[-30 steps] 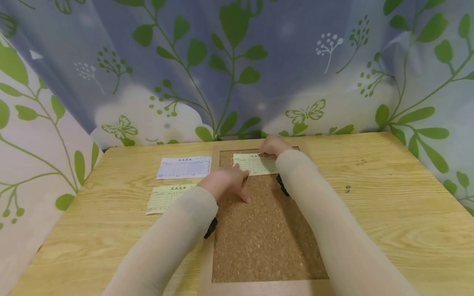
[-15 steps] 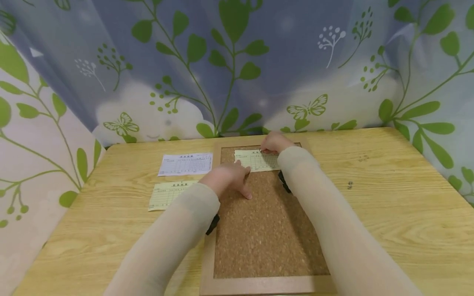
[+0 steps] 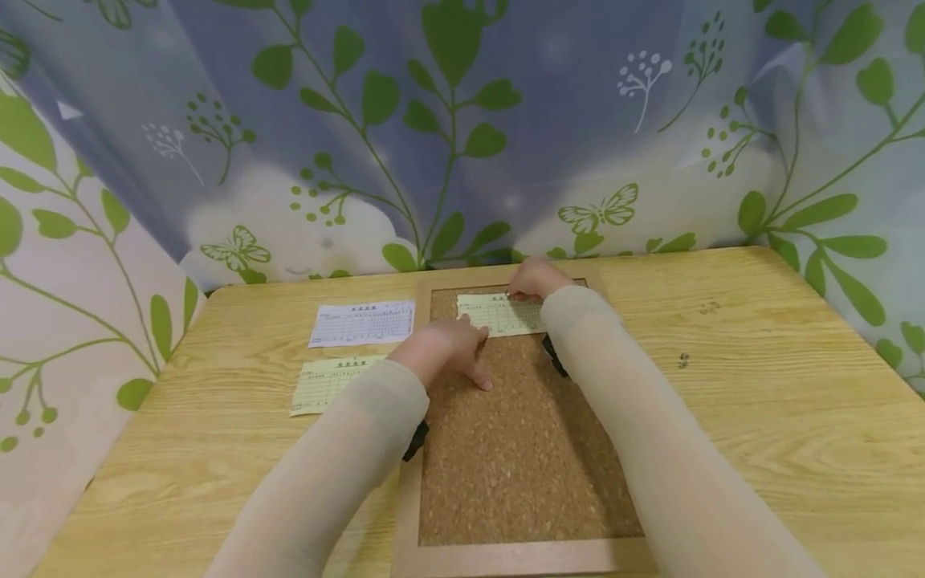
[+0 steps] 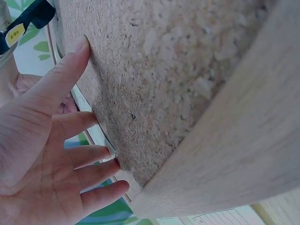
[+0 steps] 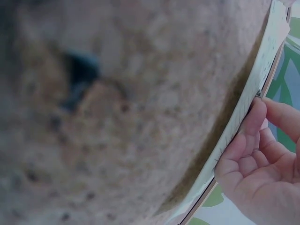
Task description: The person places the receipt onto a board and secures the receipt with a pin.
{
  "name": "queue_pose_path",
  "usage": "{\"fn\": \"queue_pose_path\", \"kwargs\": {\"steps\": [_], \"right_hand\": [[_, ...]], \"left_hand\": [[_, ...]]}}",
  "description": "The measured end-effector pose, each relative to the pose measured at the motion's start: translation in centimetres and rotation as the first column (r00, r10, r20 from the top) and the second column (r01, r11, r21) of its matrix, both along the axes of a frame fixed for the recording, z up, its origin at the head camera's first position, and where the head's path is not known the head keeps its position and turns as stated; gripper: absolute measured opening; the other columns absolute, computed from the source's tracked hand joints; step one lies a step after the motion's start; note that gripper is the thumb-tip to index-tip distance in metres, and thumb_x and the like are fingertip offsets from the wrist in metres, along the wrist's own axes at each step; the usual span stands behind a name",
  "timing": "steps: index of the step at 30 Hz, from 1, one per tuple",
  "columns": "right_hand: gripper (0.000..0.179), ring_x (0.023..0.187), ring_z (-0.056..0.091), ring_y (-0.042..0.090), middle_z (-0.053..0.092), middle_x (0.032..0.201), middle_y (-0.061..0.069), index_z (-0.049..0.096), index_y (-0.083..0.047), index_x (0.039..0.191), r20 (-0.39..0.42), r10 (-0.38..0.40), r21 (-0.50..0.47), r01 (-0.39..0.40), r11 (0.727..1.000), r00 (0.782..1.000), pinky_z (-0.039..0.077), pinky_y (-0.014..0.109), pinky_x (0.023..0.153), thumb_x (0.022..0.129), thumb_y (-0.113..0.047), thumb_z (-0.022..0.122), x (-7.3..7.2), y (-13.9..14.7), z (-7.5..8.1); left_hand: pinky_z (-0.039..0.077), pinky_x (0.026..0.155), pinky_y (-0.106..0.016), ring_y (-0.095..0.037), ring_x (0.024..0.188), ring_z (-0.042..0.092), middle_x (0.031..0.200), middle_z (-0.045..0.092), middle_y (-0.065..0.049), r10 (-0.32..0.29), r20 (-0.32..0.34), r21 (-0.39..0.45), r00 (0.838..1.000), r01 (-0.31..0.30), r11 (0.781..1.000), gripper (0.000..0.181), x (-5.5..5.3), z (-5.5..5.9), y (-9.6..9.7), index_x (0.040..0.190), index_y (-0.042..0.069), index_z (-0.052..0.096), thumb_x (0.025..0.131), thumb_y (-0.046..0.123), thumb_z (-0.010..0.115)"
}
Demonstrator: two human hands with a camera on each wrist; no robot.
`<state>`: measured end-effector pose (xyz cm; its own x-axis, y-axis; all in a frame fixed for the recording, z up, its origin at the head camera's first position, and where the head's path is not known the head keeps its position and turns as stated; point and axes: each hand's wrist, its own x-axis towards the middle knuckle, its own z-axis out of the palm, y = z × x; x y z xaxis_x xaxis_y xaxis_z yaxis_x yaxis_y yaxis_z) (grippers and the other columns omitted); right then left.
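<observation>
A framed corkboard [image 3: 520, 457] lies lengthwise on the worktop [image 3: 766, 417], its far end close to the worktop's far edge and its near end towards the near edge. A pale green slip [image 3: 493, 315] printed with a table rests across the far end of the cork, just inside the wooden frame [image 3: 408, 514]. The left hand [image 3: 454, 349] is spread wide, its fingertips at the slip's near left corner and its thumb extended over bare cork. The right hand [image 3: 536, 281] is at the slip's far edge, thumb and index finger pinching a small metallic piece [image 5: 258, 94] — too small to identify — while the other fingers curl beside the paper. Between the board and the worktop's left edge lie two further slips: a white slip [image 3: 361, 323] nearer the far edge, and a second green slip [image 3: 327, 386] below it, partly covered by the left sleeve [image 3: 328, 474]. The right sleeve [image 3: 643, 417] crosses the board's right side, shading the cork. Black bands [image 3: 416, 441] show beneath both cuffs. Behind the far edge hangs a leaf-patterned cloth [image 3: 564, 120] — blue above, whitish below.
</observation>
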<state>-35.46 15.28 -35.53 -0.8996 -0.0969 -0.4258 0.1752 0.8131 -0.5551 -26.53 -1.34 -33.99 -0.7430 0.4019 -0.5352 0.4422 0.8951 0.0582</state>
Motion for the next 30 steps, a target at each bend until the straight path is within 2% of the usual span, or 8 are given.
{"fn": "queue_pose_path", "kwargs": {"steps": [6,10,18,22,27,30], "right_hand": [[0.037,0.04,0.024,0.01,0.034,0.046,-0.003,0.047,-0.011,0.058,-0.007,0.034,0.004,-0.034,0.999,0.999,0.032,0.029,0.052,0.095,-0.015,0.049,0.3,0.8,-0.3],[0.037,0.04,0.024,0.01,0.036,0.046,-0.002,0.048,-0.011,0.058,-0.019,0.014,0.009,-0.014,1.0,1.0,0.033,0.03,0.053,0.095,-0.015,0.05,0.4,1.1,-0.3],[0.041,0.039,0.025,0.009,0.038,0.046,-0.002,0.049,-0.013,0.055,-0.005,0.017,0.011,-0.017,1.0,1.0,0.039,0.031,0.059,0.096,-0.018,0.051,-0.2,0.5,-0.5],[0.042,0.039,0.024,0.011,0.035,0.045,-0.002,0.048,-0.013,0.054,0.0,-0.004,0.038,0.004,0.999,1.0,0.037,0.032,0.059,0.096,-0.016,0.05,-0.5,0.4,-0.3],[0.042,0.04,0.022,0.01,0.032,0.045,-0.002,0.047,-0.013,0.053,0.006,-0.001,0.042,0.0,0.999,1.0,0.03,0.028,0.051,0.095,-0.012,0.048,-0.3,-0.1,-0.2],[0.042,0.041,0.019,0.01,0.029,0.044,-0.003,0.045,-0.013,0.053,-0.022,0.006,0.063,-0.005,0.998,1.0,0.026,0.027,0.048,0.094,-0.008,0.045,-0.2,-0.3,-0.2]], "left_hand": [[0.021,0.11,-0.044,-0.033,0.138,0.02,0.153,0.013,-0.018,-0.022,-0.005,0.001,1.0,0.022,1.0,0.095,0.1,-0.4,0.5,0.15,0.018,0.021,0.077,0.056,0.067],[0.021,0.109,-0.044,-0.033,0.137,0.021,0.153,0.013,-0.019,-0.041,-0.013,0.013,0.999,0.042,0.999,0.095,0.0,-0.5,0.8,0.15,0.017,0.021,0.077,0.056,0.067],[0.022,0.109,-0.045,-0.034,0.137,0.02,0.153,0.012,-0.018,-0.019,-0.021,-0.005,1.0,0.019,1.0,0.095,0.0,-0.2,0.3,0.15,0.018,0.02,0.077,0.056,0.067],[0.021,0.109,-0.045,-0.036,0.137,0.02,0.153,0.013,-0.019,-0.024,-0.017,0.013,1.0,0.025,1.0,0.094,0.0,0.2,0.3,0.15,0.016,0.021,0.077,0.055,0.067],[0.02,0.11,-0.045,-0.034,0.138,0.019,0.153,0.011,-0.018,-0.006,-0.009,0.005,1.0,0.007,1.0,0.095,0.1,0.2,0.1,0.15,0.017,0.019,0.077,0.055,0.067],[0.021,0.109,-0.045,-0.034,0.137,0.02,0.153,0.012,-0.019,-0.014,-0.016,0.013,1.0,0.014,1.0,0.095,0.1,0.2,0.0,0.15,0.016,0.02,0.077,0.054,0.068]]}}
